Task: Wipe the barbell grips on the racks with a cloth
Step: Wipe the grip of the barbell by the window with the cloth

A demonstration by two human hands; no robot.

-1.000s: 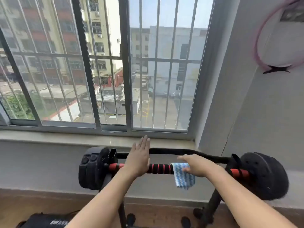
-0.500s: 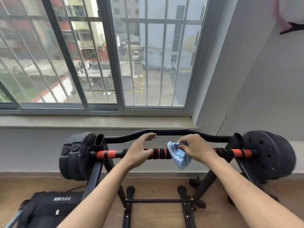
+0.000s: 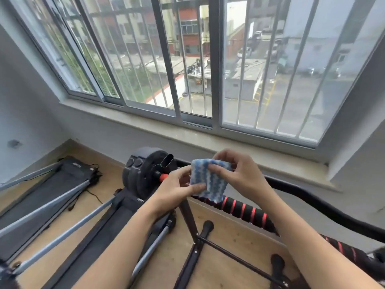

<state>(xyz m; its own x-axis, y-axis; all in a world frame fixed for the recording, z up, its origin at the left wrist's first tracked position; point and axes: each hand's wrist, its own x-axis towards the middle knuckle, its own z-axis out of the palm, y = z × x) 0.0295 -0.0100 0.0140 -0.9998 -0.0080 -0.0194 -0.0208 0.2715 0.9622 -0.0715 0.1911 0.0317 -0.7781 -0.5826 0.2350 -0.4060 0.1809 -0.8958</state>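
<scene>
The window (image 3: 166, 59) fills the top of your view and a folded treadmill (image 3: 48, 197) lies on the floor to your left. In front of you the rack (image 3: 188, 217) carries the barbell, with its plates (image 3: 141, 174) at the left end and a curved bar (image 3: 302, 197) running behind it. The grip (image 3: 243, 209), black foam with red rings, slants down to your right and is bare from the cloth onward. You look to be resetting the cloth (image 3: 210, 182) between strokes, so finish that properly. Spread it flat, fold a fresh face outward, then lay it over the top of the grip and wrap it right round. That way your palm presses it against the foam all the way about. Work along the rings in one direction and twist as you go, because the grooves between rings will likely hold grime. Don't miss the stretch near the red collar (image 3: 163, 177) by the plates. Your left hand (image 3: 173, 192) pinches the cloth's lower left edge, thumb (image 3: 195, 187) on the face towards you and the fingers curled behind. Your right hand (image 3: 243, 178) pinches the upper right corner, thumb (image 3: 216, 167) in front, other fingers bent behind the fabric. The cloth hangs stretched between the two pinches, just above the grip. Its bottom edge overlaps the bar in your view, but whether it touches is unclear.
</scene>
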